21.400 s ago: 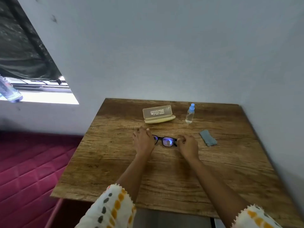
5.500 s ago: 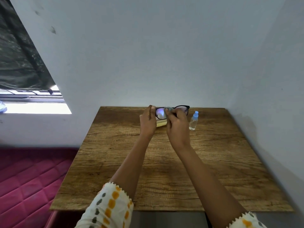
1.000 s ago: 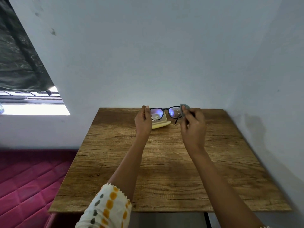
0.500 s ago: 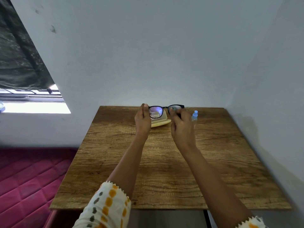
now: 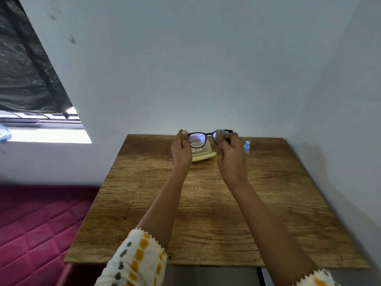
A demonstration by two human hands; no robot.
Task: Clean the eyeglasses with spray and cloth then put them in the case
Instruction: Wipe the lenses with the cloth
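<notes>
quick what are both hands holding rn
Left hand: closed, gripping one end of the eyeglasses.
Right hand: closed, pinching the grey cloth on the other lens.

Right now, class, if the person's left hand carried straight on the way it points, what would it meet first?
Probably the wall behind the table: the left hand, holding the eyeglasses, points forward above the case. Depth is unclear.

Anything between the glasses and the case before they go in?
Nothing visible. The case lies open on the table just beyond the raised eyeglasses; the spray bottle stands to its right, apart. The right hand pinches the cloth against one lens; the left hand holds the other end.
</notes>
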